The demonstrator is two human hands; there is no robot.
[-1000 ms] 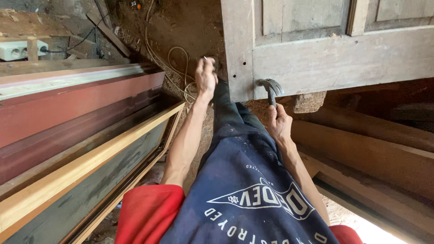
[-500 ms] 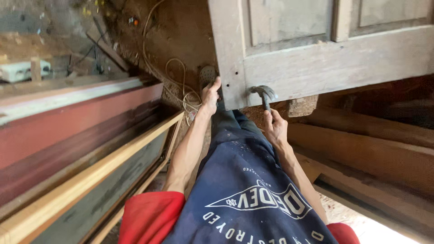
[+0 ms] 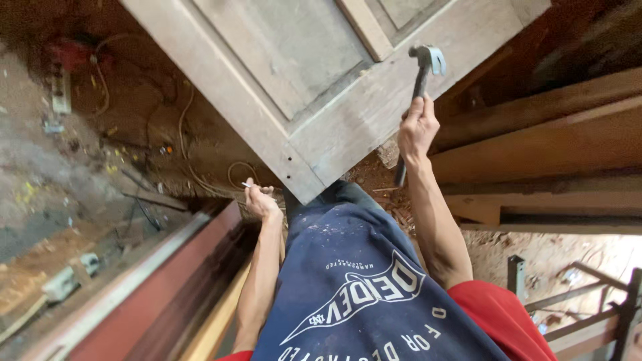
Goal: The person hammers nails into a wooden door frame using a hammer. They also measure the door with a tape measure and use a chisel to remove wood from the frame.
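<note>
At the left, a red beam (image 3: 167, 281) runs along the dirt floor (image 3: 40, 167), where cables (image 3: 200, 180) lie. The left hand (image 3: 259, 202) is closed around a small nail (image 3: 247, 185); half a second ago it touched the lower left corner of the door (image 3: 294, 87), and now it hangs just below and left of that corner, apart from it. The right hand (image 3: 416, 130) is wrapped tight around the handle of the hammer (image 3: 422, 73). Before, the hammer head rested at the bottom edge of the door; now it is lifted high, over the door's lower rail. This looks like a raised swing, with the nail not yet set on the wood. At the right, wooden beams (image 3: 555, 140) lie under the door.
</note>
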